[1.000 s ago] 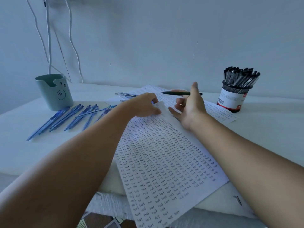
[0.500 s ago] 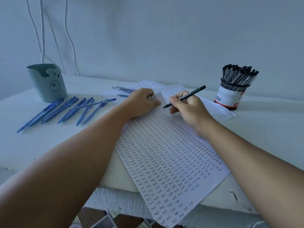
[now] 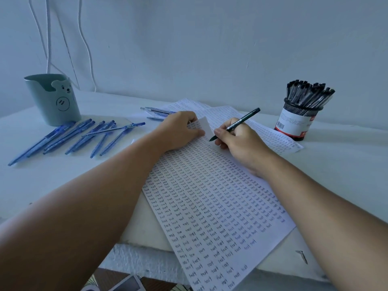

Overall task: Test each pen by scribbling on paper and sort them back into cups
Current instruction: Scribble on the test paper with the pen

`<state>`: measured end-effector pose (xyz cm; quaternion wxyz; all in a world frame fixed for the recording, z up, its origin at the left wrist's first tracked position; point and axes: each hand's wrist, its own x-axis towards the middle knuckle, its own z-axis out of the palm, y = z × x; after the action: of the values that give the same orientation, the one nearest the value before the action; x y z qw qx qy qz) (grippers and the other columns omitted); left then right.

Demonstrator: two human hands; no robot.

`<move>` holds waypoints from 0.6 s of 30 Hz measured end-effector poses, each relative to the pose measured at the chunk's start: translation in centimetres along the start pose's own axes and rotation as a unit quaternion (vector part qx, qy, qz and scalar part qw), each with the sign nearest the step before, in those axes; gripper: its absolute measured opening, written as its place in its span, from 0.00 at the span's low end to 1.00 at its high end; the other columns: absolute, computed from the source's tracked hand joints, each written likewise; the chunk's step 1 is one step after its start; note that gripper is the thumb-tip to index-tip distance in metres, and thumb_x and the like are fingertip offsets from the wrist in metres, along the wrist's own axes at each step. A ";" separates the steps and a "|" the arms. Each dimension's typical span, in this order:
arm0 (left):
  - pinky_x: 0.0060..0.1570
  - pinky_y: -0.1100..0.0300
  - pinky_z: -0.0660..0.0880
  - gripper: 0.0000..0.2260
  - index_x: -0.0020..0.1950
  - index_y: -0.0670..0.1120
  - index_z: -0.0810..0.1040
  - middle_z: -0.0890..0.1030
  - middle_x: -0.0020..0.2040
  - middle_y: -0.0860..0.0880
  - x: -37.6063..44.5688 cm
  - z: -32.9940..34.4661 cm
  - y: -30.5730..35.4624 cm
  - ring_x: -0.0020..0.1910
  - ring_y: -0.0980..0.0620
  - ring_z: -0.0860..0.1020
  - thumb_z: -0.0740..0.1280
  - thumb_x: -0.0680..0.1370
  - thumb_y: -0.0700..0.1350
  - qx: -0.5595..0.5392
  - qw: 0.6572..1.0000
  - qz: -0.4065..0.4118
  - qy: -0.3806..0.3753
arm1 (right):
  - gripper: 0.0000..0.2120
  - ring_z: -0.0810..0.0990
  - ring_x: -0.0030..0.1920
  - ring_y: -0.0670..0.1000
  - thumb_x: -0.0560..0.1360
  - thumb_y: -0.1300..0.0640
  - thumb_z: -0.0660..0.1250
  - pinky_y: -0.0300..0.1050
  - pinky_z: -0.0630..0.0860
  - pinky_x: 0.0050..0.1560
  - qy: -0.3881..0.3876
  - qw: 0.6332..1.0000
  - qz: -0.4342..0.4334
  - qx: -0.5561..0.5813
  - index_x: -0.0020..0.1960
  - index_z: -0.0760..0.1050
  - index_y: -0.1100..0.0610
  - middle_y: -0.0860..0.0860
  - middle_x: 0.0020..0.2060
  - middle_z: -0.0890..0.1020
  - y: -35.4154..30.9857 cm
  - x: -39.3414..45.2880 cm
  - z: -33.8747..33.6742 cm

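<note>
A white sheet of paper (image 3: 212,206) covered in rows of small written words lies across the table's front edge. My right hand (image 3: 239,143) grips a dark pen (image 3: 237,123) with its tip down on the sheet's top corner. My left hand (image 3: 178,130) rests on the paper just left of the pen tip, fingers bent. Several blue pens (image 3: 69,137) lie in a row at the left, in front of a teal bear-face cup (image 3: 53,99). A mesh cup (image 3: 298,120) at the right holds several black pens (image 3: 308,94).
More written sheets (image 3: 279,141) lie under and behind the top one. Two more blue pens (image 3: 157,111) rest behind my left hand. White cables (image 3: 84,43) hang down the wall at the back left. A small nail (image 3: 302,256) lies near the table's front right edge.
My right hand turned the dark pen from lying sideways in raised fingers into a writing grip and lowered its tip onto the paper. My left hand stayed on the sheet.
</note>
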<state>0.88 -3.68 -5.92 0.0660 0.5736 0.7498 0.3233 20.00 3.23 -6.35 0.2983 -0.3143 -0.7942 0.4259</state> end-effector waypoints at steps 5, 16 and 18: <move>0.35 0.56 0.66 0.13 0.42 0.49 0.73 0.76 0.39 0.51 0.0 0.1 0.0 0.37 0.52 0.72 0.73 0.78 0.54 -0.001 1.000 0.001 0.000 | 0.05 0.82 0.46 0.46 0.84 0.50 0.66 0.41 0.77 0.48 0.000 1.000 -0.003 -0.013 0.52 0.77 0.51 0.46 0.42 0.86 0.0 0.0 0.0; 0.34 0.57 0.65 0.13 0.41 0.50 0.73 0.76 0.38 0.51 0.0 0.1 -0.1 0.36 0.52 0.73 0.73 0.77 0.53 -0.006 1.000 -0.002 0.000 | 0.05 0.83 0.48 0.47 0.83 0.49 0.68 0.55 0.80 0.61 -0.006 1.000 0.004 -0.013 0.49 0.78 0.48 0.44 0.40 0.86 0.1 0.3 0.3; 0.34 0.57 0.65 0.12 0.42 0.49 0.74 0.76 0.38 0.51 0.0 0.1 0.0 0.36 0.53 0.73 0.73 0.77 0.53 -0.007 1.000 -0.003 0.000 | 0.05 0.82 0.47 0.46 0.83 0.49 0.68 0.54 0.80 0.60 -0.004 1.000 0.001 -0.023 0.49 0.78 0.48 0.45 0.40 0.86 0.0 0.2 0.2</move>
<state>0.90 -3.59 -6.04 0.0710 0.5710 0.7493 0.3279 19.67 3.28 -6.40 0.2878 -0.3204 -0.8046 0.4089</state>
